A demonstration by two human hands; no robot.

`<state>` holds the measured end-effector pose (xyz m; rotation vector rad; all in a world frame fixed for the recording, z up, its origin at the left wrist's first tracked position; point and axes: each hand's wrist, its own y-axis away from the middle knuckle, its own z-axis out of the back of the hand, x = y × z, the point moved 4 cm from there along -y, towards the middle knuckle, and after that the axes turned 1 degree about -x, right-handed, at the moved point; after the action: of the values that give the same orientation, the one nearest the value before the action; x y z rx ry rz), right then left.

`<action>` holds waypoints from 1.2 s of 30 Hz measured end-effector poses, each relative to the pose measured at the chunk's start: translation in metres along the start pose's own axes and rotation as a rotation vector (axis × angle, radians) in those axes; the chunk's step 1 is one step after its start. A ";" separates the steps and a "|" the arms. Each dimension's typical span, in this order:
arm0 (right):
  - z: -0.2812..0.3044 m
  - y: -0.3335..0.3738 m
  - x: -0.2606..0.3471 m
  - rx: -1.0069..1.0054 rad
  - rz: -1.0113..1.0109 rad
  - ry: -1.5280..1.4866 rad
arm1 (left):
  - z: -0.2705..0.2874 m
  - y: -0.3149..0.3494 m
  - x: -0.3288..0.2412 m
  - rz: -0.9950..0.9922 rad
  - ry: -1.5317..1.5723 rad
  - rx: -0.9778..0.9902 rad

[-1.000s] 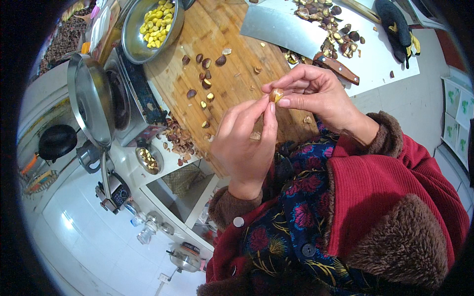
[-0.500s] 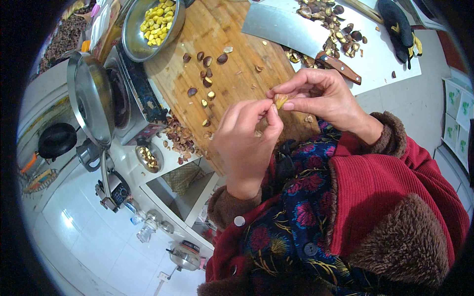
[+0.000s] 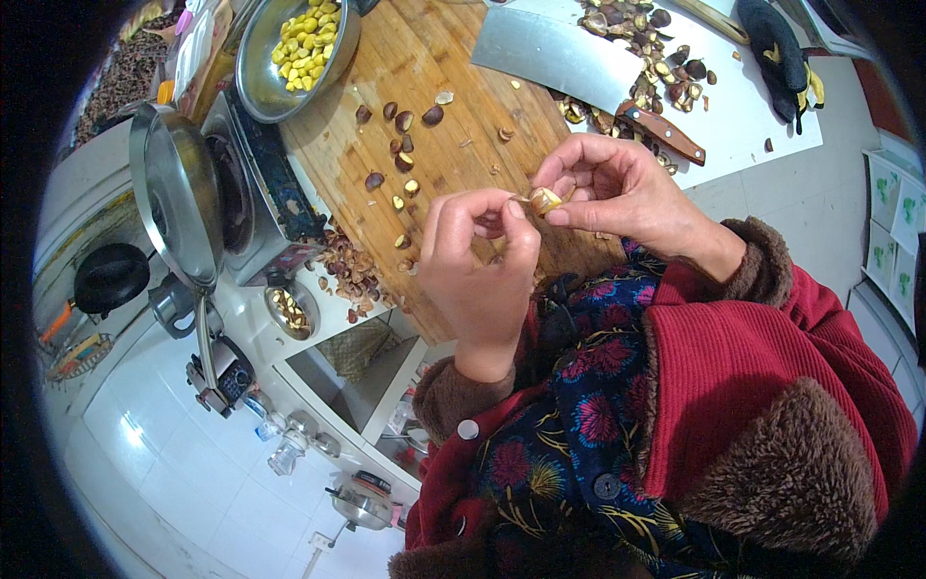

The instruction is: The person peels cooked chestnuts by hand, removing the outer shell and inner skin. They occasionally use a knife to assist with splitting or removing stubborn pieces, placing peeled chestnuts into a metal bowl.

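Between thumb and fingers, my right hand [image 3: 627,193] pinches a partly peeled chestnut [image 3: 545,200], pale yellow with some brown skin on it. Close beside it, my left hand [image 3: 479,265] pinches a thin brown strip of skin [image 3: 522,199] at the chestnut's edge. Both hands are over the near edge of a wooden cutting board [image 3: 453,106]. On that board lie several cut chestnut pieces [image 3: 403,122] with dark shells. A steel bowl [image 3: 258,92] of peeled yellow chestnuts stands at the board's far left corner.
A cleaver [image 3: 555,58] with a wooden handle lies at the far right, beside a heap of chestnut shells [image 3: 666,72]. Brown peelings [image 3: 352,265] and a small bowl [image 3: 280,307] of pieces are left of the board. A lidded pan [image 3: 174,193] stands on the stove at left.
My left hand has drawn slightly left and away from the chestnut, with a strip of skin now stretched from it. The chestnut has turned a little in my right hand, showing a paler side.
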<state>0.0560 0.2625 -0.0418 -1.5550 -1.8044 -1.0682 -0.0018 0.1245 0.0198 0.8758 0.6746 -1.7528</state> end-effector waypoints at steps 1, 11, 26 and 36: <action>0.000 0.000 0.000 -0.008 0.002 0.013 | 0.001 0.001 0.002 0.033 0.045 -0.016; 0.003 -0.001 0.001 -0.130 0.116 0.147 | 0.000 0.004 0.001 -0.313 -0.112 0.066; -0.003 0.005 0.017 -0.180 0.343 0.513 | -0.005 0.008 -0.004 -0.313 -0.318 0.000; -0.001 0.002 0.004 -0.094 0.163 0.107 | -0.008 0.007 0.009 0.091 0.148 0.019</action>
<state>0.0571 0.2634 -0.0377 -1.6365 -1.5486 -1.1480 0.0045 0.1237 0.0079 1.0406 0.7041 -1.6270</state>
